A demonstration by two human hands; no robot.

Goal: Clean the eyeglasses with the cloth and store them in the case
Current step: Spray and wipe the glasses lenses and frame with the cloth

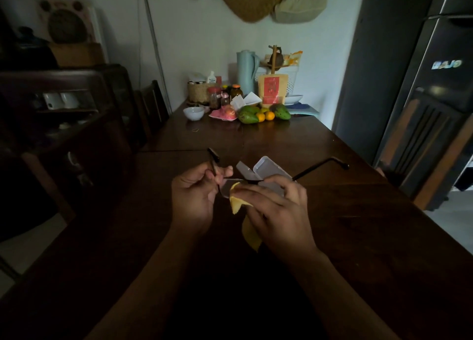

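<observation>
Black-framed eyeglasses [318, 166] hang above the dark wooden table [358, 224], their temples spread open and pointing away from me. My left hand [194, 196] grips the frame at its left hinge. My right hand [276, 209] pinches a yellow cloth [236, 202] against the left lens, and the cloth's tail hangs down below the palm. A clear plastic case [266, 167] lies open on the table just behind my hands, partly hidden by my right fingers.
At the table's far end stand a white bowl [193, 113], jars, a pale blue jug [247, 69], a red packet and green and orange fruit [265, 114]. A dark cabinet [64, 124] and a chair are on the left, a fridge [422, 84] on the right.
</observation>
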